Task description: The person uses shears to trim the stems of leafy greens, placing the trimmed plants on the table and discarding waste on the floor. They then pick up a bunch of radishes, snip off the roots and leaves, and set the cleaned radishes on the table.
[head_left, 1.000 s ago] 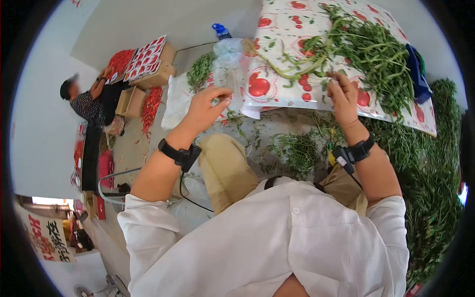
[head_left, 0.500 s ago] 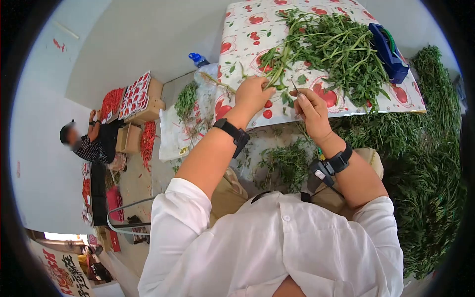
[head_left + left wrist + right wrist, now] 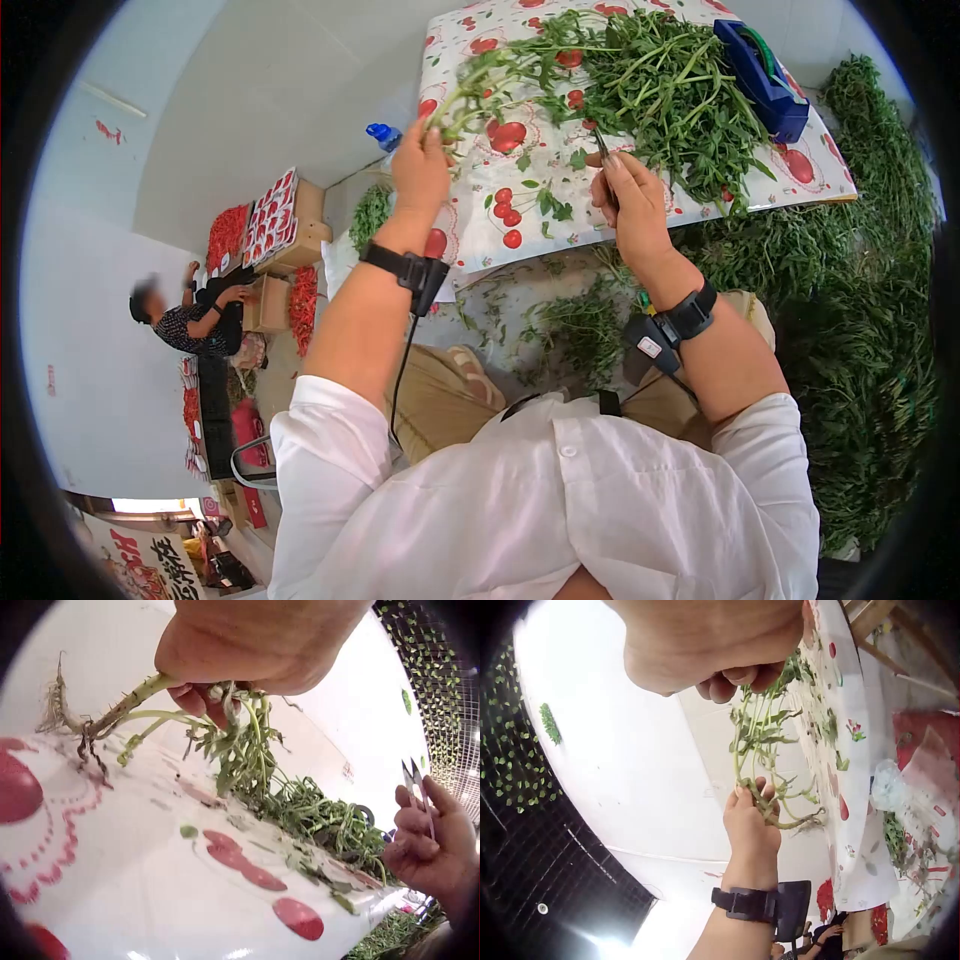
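Note:
Over the left side of the table, my left hand (image 3: 420, 178) grips a leafy green plant (image 3: 761, 742) by its lower stem. The brown rooted end (image 3: 90, 731) sticks out past the hand, and its leafy tops trail over the table in the head view. My right hand (image 3: 637, 205) holds small snips (image 3: 420, 791) near the table's front edge, their two pointed blades slightly apart and pointing away from me. Beyond the right hand lies a heap of leafy stems (image 3: 680, 90) on the cherry-print tablecloth (image 3: 575, 222). A few loose leaves (image 3: 552, 203) lie between the hands.
A blue tape dispenser (image 3: 765, 85) stands at the table's right edge. Greens are piled on the floor at right (image 3: 860, 330), with scraps (image 3: 585, 320) below the table. At far left a person (image 3: 195, 315) sits by red chillies (image 3: 303, 305). A blue-capped bottle (image 3: 383, 136) stands behind the table.
My left hand reached from the left onto the table's stems, then drew back left with a plant in its grip. The right hand with the snips shifted only slightly. The head view turned.

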Demonstrator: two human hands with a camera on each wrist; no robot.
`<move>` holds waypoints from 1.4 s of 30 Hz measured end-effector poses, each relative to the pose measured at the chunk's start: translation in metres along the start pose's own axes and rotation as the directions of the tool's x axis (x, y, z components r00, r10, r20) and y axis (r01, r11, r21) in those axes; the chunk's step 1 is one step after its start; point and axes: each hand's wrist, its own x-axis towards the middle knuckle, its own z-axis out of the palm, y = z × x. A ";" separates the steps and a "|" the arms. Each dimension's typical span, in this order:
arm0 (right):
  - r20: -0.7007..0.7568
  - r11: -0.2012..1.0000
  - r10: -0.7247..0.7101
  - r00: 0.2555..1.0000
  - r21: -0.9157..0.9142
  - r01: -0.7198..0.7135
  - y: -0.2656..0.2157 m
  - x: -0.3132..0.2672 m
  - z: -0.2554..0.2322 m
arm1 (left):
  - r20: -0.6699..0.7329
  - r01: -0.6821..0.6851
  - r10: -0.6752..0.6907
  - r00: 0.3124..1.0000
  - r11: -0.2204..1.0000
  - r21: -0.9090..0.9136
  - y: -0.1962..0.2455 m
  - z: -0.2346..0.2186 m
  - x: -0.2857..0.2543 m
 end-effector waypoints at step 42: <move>-0.072 0.963 0.077 0.994 0.262 -0.056 0.007 0.009 -0.027 | 0.008 0.057 -0.059 0.998 0.979 0.197 -0.014 -0.049 0.065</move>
